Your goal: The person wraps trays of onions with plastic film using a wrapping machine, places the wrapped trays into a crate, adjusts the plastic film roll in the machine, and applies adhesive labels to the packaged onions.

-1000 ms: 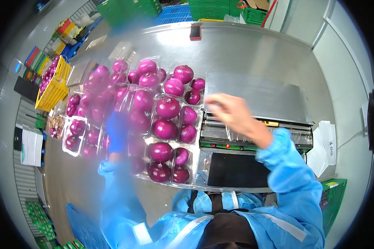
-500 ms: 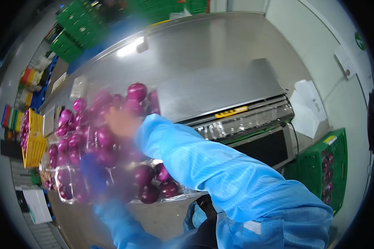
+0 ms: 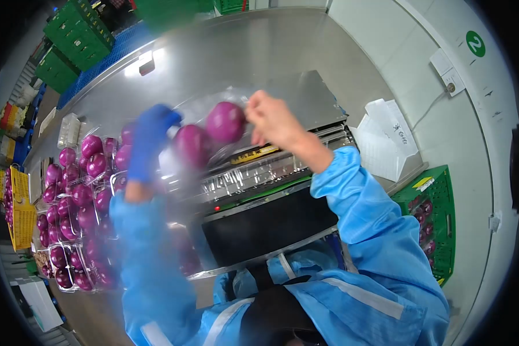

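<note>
A clear plastic pack of red onions is held up between my hands over the wrapping machine, blurred by motion. My left hand, in a blue glove, is closed on the pack's left side. At its right edge, my bare right hand has its fingers bent and pinched on the clear plastic, which is hard to see there. To the left, several clear trays of red onions stand close together on the steel table; my left sleeve hides some of them.
Below the pack is the wrapping machine with a black front plate and a yellow strip. White paper lies right of it. A green crate of packs stands right, a yellow crate left. Green crates are stacked behind.
Both hands have moved from among the onion trays to the machine, bringing one pack up and to the right. My view has shifted right, and my right arm has drawn back.
</note>
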### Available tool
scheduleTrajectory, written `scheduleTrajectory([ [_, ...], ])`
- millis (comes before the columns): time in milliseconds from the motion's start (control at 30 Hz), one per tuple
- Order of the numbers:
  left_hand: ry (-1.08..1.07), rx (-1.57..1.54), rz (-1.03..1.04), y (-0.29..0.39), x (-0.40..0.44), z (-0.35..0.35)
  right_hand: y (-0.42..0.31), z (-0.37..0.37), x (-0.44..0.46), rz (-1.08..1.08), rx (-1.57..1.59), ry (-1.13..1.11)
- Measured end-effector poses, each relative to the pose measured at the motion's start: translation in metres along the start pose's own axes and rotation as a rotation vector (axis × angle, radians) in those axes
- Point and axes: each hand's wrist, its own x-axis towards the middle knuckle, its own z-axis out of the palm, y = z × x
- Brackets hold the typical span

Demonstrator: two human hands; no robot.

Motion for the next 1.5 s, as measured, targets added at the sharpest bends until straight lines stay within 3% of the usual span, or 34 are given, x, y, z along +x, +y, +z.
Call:
scheduleTrajectory([
  [67, -0.129, -0.284, -0.741, 0.053, 0.053, 0.033, 0.009, -0.033, -0.009, 0.093, -0.085, 0.131],
  [167, -0.201, -0.185, -0.699, 0.036, 0.061, 0.082, 0.027, -0.056, -0.027, 0.181, -0.011, 0.104],
  [233, -0.041, -0.371, -0.726, 0.042, 0.044, 0.070, 0.034, -0.069, -0.039, 0.222, 0.139, 0.047],
  [267, 0.032, -0.462, -0.741, 0.044, 0.025, 0.060, 0.037, -0.080, -0.049, 0.123, 0.017, 0.012],
  [333, 0.083, -0.201, -0.497, 0.031, -0.038, 0.048, 0.043, -0.115, -0.068, -0.089, -0.247, -0.053],
  [367, -0.063, 0.119, -0.328, 0.054, -0.062, 0.035, 0.066, -0.133, -0.071, -0.533, -0.711, 0.036],
  [400, -0.204, 0.435, -0.150, 0.078, -0.077, 0.019, 0.067, -0.147, -0.076, -0.555, -0.835, -0.078],
  [467, -0.366, 0.633, 0.026, 0.111, -0.086, 0.015, 0.065, -0.160, -0.086, -0.582, -1.068, -0.329],
  [533, -0.331, 0.765, 0.295, 0.119, -0.084, 0.026, 0.076, -0.148, -0.081, -0.724, -1.009, -0.356],
  [633, -0.349, 0.651, 0.250, 0.111, -0.108, 0.032, 0.098, -0.136, -0.079, -0.867, -0.685, -0.252],
  [667, -0.440, 0.526, 0.055, 0.108, -0.135, 0.026, 0.094, -0.143, -0.097, -0.727, -0.614, -0.242],
  [733, -0.173, -0.112, -0.359, 0.166, -0.152, 0.002, 0.056, -0.156, -0.125, -0.451, -0.470, -0.219],
  [767, -0.172, -0.359, -0.547, 0.176, -0.156, -0.020, 0.037, -0.159, -0.117, -0.478, -0.455, -0.192],
  [867, 0.087, 0.038, -0.333, 0.191, -0.104, -0.042, 0.016, -0.151, -0.081, -0.468, -0.387, -0.191],
  [933, -0.197, 0.567, -0.068, 0.162, -0.080, -0.031, 0.017, -0.151, -0.069, -0.402, -0.285, -0.215],
  [1000, -0.328, 0.725, 0.089, 0.124, -0.077, -0.004, 0.010, -0.152, -0.072, -0.364, -0.321, -0.227],
  [1100, -0.318, 0.722, 0.262, 0.120, -0.063, 0.033, 0.011, -0.148, -0.075, -0.320, -0.263, -0.196],
  [1200, -0.184, 0.448, 0.097, 0.086, -0.091, 0.056, 0.009, -0.145, -0.081, -0.285, -0.235, -0.154],
  [1267, -0.220, 0.310, -0.020, 0.086, -0.100, 0.052, 0.012, -0.144, -0.090, -0.248, -0.211, -0.146],
  [1333, -0.124, 0.118, -0.185, 0.092, -0.109, 0.049, 0.014, -0.147, -0.096, -0.209, -0.165, -0.159],
  [1367, -0.125, 0.122, -0.068, 0.093, -0.108, 0.037, 0.013, -0.147, -0.096, -0.188, -0.201, -0.140],
  [1433, -0.207, 0.345, -0.063, 0.105, -0.097, 0.034, 0.011, -0.147, -0.091, -0.143, -0.273, -0.108],
  [1500, -0.215, 0.436, -0.059, 0.108, -0.086, 0.042, 0.015, -0.142, -0.079, -0.006, -0.107, -0.037],
])
